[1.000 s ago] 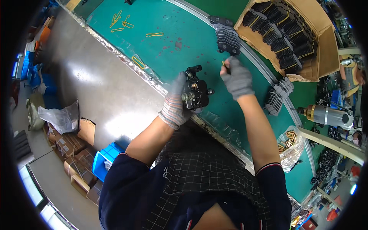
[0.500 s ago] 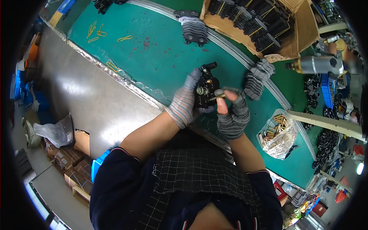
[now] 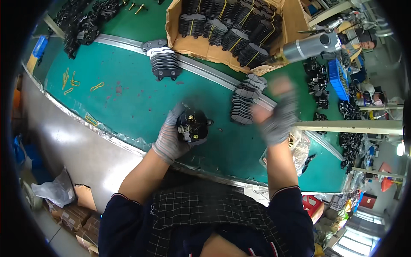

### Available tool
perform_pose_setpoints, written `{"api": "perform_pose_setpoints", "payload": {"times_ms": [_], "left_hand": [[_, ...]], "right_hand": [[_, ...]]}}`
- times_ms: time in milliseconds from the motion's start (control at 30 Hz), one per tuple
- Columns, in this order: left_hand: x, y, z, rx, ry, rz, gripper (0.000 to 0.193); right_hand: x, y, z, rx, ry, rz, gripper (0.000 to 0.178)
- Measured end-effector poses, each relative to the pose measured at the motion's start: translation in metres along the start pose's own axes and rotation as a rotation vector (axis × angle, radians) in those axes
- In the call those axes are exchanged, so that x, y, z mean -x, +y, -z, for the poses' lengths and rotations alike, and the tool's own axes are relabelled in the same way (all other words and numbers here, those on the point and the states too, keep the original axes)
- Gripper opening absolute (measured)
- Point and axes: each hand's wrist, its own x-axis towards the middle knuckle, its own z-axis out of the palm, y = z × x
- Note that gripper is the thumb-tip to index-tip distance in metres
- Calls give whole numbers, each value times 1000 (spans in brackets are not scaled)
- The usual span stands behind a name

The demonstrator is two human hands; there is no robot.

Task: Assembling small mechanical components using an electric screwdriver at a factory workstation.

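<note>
My left hand (image 3: 172,139), in a striped fingerless-tipped glove, is closed around a black brake caliper (image 3: 198,125) held over the green table. Brass-coloured pin or bolt ends show on the caliper's face. My right hand (image 3: 278,113), in a dark grey glove with bare fingertips, is raised to the right and smeared by motion, so its fingers cannot be read. Just left of it stands a stack of brake pads (image 3: 243,105). Below it a clear plastic bag of brass-coloured pins (image 3: 300,147) is partly hidden by my right wrist.
A cardboard box (image 3: 205,55) full of banded brake pads stands at the back. Another pad stack (image 3: 165,64) lies along the metal rail (image 3: 201,67). A grey cylindrical power tool (image 3: 306,47) juts in at the upper right. Yellow rubber bands (image 3: 97,86) lie at left; a person (image 3: 366,42) is far right.
My right hand has left the caliper and moved up and right; the pin it pinched there is no longer discernible. My left hand still holds the caliper, now turned. The whole view has shifted.
</note>
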Motion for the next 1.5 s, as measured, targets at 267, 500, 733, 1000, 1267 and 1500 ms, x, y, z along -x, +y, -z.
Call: {"api": "perform_pose_setpoints", "payload": {"times_ms": [267, 500, 733, 1000, 1267, 1500], "left_hand": [[-14, 3, 11, -9, -138, 68, 56], [15, -8, 4, -124, -26, 97, 66], [42, -13, -16, -45, 0, 167, 62], [47, -26, -9, -80, -47, 198, 68], [41, -30, -17, -132, 18, 147, 65], [22, -20, -2, -149, 123, 242, 72]], "right_hand": [[-92, 5, 48, -584, -82, -435, 83], [-32, -60, -33, -1294, -130, -482, 73], [-18, -89, -42, -1306, -87, -309, 65], [5, -93, -35, -1209, -65, -305, 58], [-1, -78, -34, -1353, -136, -155, 71], [-11, -86, -22, -1411, -93, -244, 77]]}}
